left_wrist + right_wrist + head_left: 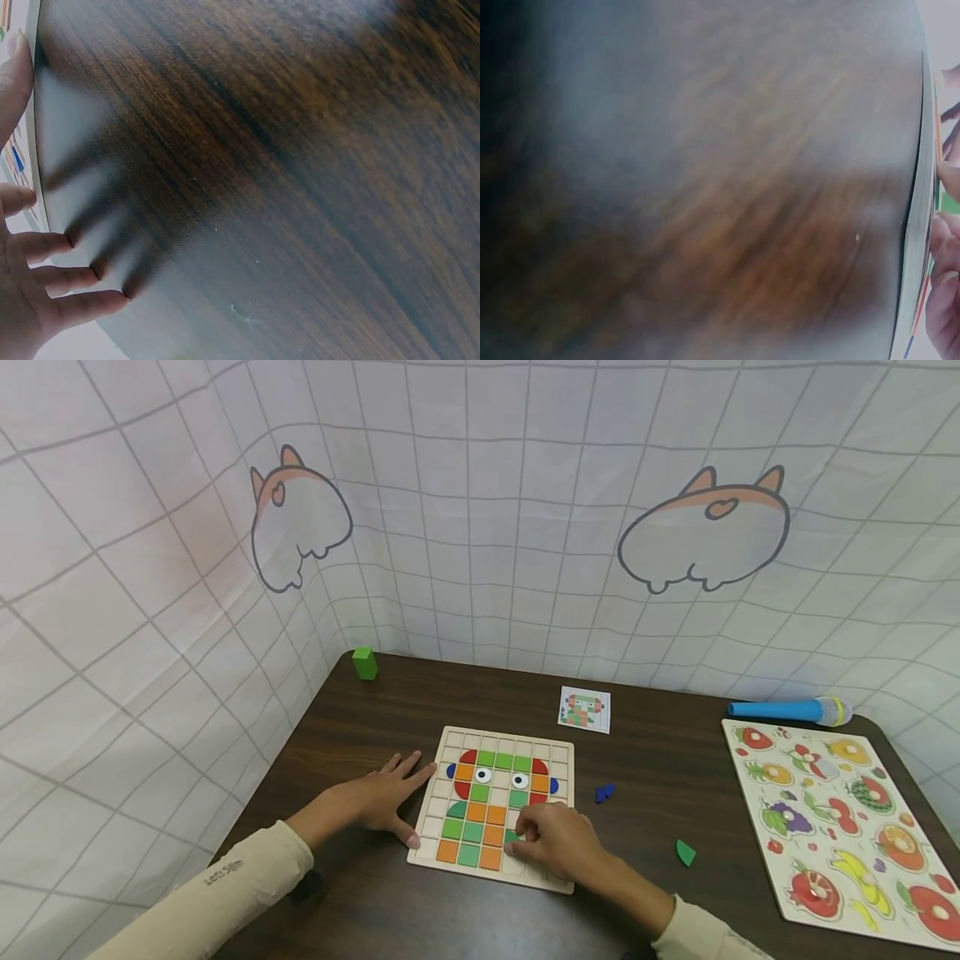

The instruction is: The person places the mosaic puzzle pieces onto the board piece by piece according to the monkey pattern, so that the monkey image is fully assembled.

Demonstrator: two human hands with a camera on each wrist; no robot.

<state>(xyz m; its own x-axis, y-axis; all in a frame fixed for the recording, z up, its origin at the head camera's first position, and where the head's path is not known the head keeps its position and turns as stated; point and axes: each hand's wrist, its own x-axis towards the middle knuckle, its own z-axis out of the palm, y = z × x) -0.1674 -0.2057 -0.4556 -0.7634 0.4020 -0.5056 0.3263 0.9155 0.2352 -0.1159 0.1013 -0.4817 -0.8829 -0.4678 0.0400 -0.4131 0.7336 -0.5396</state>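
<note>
A wooden grid board [553,758] lies on the table, its coloured tiles forming a face with two round eyes above a patterned body. My right hand [558,839] is over the board's lower right part and pinches a dark green quarter-circle tile [950,202] between thumb and fingers, at the board's surface. Spread at the board's left edge, my left hand [386,796] has its thumb on the lower left border. In the left wrist view the other fingertips of the left hand [37,285] touch the tabletop beside the board.
A picture card [584,709] lies behind the board. Small blue pieces [604,793] and another green quarter-circle tile [686,852] lie to its right. Farther right are a fruit puzzle board [813,802] and a blue toy microphone [776,711]. A green block [365,663] stands at the back left.
</note>
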